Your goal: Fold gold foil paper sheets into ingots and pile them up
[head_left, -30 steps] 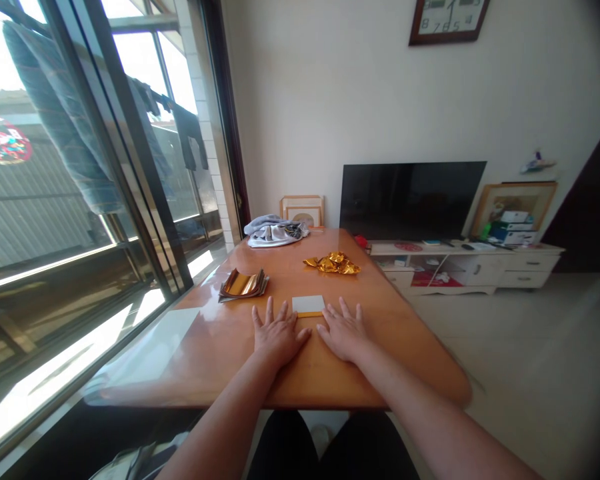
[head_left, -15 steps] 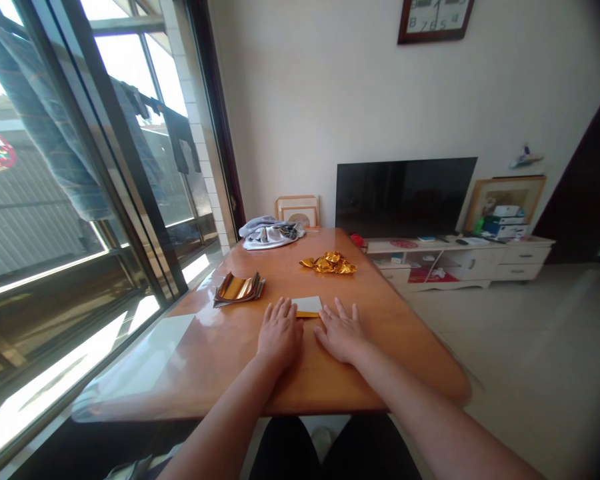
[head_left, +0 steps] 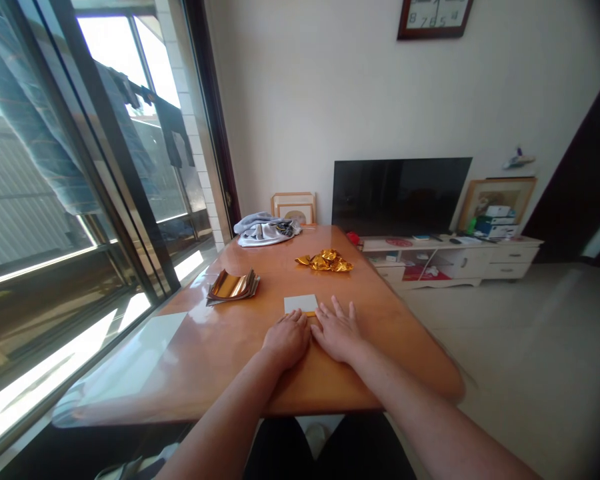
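A small sheet of paper (head_left: 301, 303), pale on top with a gold strip along its near edge, lies flat on the table in front of me. My left hand (head_left: 286, 339) rests palm down on its near edge, fingers close together and slightly bent, covering part of the gold strip. At the sheet's right near corner, my right hand (head_left: 337, 329) lies flat with its fingers spread. A stack of curled gold foil paper (head_left: 233, 287) sits to the left. Beyond the sheet is a heap of crumpled or folded gold foil (head_left: 326, 261).
The glossy wooden table (head_left: 240, 360) has a rounded right corner. Grey cloth (head_left: 265, 230) is bunched at its far end. A television (head_left: 400, 195) stands on a white cabinet (head_left: 510, 257) beyond. Sliding glass doors (head_left: 125, 153) run along the left.
My left hand has slid right along the paper's near edge, uncovering its left side, and its fingers are more bent. My right hand stays at the right corner. The view has shifted slightly.
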